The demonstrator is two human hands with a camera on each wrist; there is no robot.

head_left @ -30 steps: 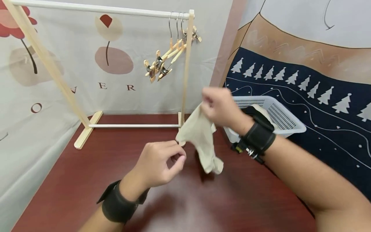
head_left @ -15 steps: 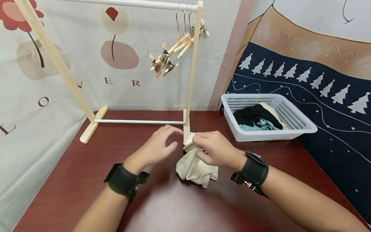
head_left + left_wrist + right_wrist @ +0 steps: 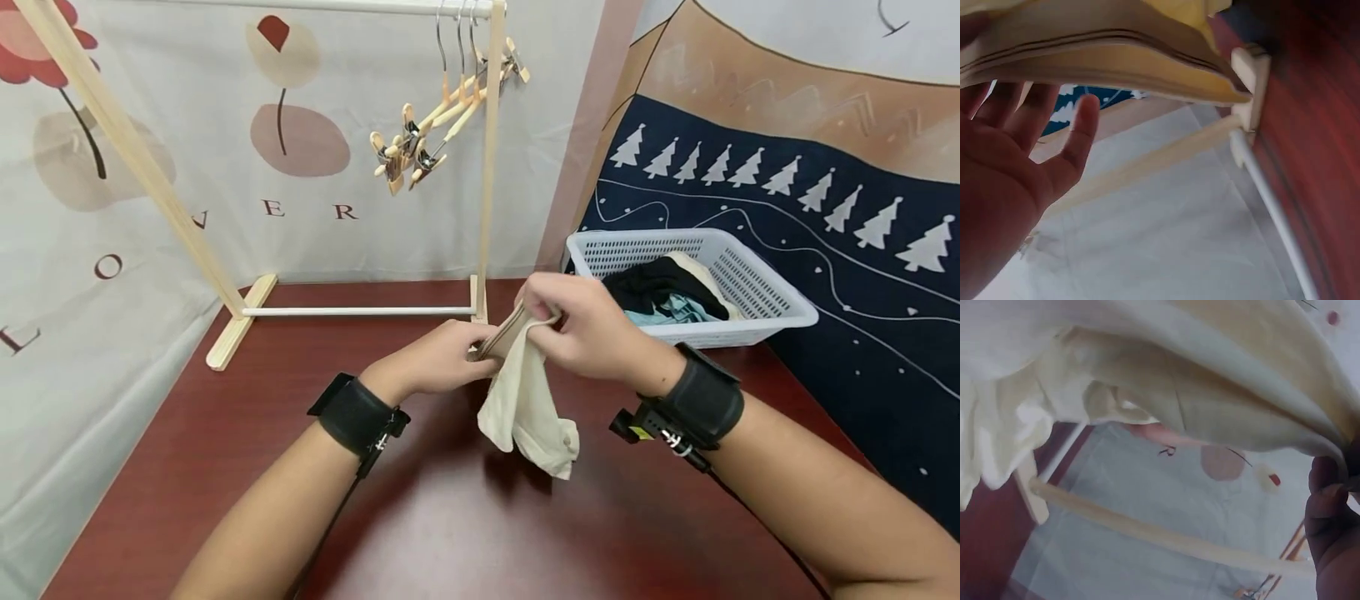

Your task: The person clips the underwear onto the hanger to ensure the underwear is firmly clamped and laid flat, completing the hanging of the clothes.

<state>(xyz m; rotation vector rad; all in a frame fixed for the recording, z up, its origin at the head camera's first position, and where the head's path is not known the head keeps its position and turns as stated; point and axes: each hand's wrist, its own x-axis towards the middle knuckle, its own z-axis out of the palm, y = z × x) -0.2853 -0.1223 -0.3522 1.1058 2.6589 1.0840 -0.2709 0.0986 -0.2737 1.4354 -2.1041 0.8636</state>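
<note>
A small cream cloth garment [image 3: 517,408] hangs over the dark red table, its kind not plain. Its stitched band [image 3: 1116,37] stands open as a wide loop in the left wrist view. My right hand [image 3: 588,325] pinches the band's upper edge between thumb and fingers; that pinch also shows at the right of the right wrist view. Lower and to the left, my left hand [image 3: 442,358] holds the band's other end. In the left wrist view its fingers [image 3: 1035,119] go behind the cloth, and their tips are partly hidden.
A white slotted basket [image 3: 772,321] with black, light blue and cream cloths [image 3: 652,283] stands at the back right. Behind the hands rises a wooden rack [image 3: 491,167] with several clip hangers [image 3: 450,108] on its right end. The table [image 3: 300,433] is dark red.
The right hand lowered the garment to the table, then raised it again. My left hand has moved right, from free beside the cloth to holding its band. The band has been spread open.
</note>
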